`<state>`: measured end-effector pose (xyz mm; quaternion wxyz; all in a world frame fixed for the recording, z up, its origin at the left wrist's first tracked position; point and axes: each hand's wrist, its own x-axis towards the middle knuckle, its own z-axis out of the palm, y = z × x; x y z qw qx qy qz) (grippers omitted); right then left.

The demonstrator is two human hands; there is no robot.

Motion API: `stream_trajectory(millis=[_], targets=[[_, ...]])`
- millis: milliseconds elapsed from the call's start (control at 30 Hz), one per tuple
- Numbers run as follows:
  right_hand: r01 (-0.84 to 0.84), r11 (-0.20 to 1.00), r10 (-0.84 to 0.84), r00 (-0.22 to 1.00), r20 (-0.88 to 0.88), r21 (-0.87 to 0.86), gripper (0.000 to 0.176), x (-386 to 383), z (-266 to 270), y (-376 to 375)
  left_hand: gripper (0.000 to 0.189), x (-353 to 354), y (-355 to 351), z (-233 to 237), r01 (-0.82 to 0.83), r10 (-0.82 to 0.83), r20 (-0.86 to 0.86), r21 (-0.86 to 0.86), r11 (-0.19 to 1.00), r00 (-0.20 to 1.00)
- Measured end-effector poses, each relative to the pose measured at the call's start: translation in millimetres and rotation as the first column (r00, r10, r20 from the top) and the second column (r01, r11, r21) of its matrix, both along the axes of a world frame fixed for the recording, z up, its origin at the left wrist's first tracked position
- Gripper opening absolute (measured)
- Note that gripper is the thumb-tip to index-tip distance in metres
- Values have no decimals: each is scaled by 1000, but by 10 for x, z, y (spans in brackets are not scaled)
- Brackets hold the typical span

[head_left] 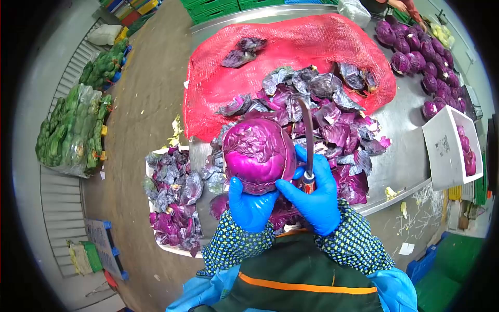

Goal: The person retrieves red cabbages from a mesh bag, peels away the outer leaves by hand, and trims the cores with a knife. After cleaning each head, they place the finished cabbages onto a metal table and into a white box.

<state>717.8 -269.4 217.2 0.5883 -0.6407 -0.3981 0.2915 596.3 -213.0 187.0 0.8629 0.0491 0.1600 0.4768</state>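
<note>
A large red cabbage (259, 155) rests in my left hand (251, 208), which wears a blue glove and supports it from below. My right hand (315, 195), also gloved in blue, is wrapped round the handle of a knife (309, 136) with its curved blade pointing up and away. The right thumb reaches to the cabbage's lower right edge. Loose purple leaves (335, 132) lie beneath and beyond the cabbage. Behind them a red mesh sack (291, 44) is spread on the metal table (405, 151), with a few dark leaves on it.
A white container (195, 253) of leaves stands at the left. Many red cabbages (416, 60) lie at the upper right, above a white box (442, 151) of purple produce. Another person's hand (399, 5) shows at the top right. Bagged green vegetables (73, 130) are far left.
</note>
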Motion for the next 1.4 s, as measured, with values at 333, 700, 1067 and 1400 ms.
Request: stream_trajectory(millis=[333, 700, 1067, 1400], targets=[[-127, 964, -60, 753, -656, -233, 14, 635, -87, -374, 86, -104, -26, -383, 338, -330, 88, -111, 934, 940], [203, 915, -360, 802, -476, -350, 14, 1626, -955, -580, 101, -213, 23, -338, 725, -253, -747, 408, 555, 614], [-25, 943, 163, 905, 393, -333, 43, 298, -922, -1051, 94, -20, -345, -806, 818, 348, -928, 303, 489, 136], [21, 885, 100, 967, 234, -465, 39, 732, -1209, -741, 94, -68, -492, -922, 802, 434, -881, 393, 451, 187]])
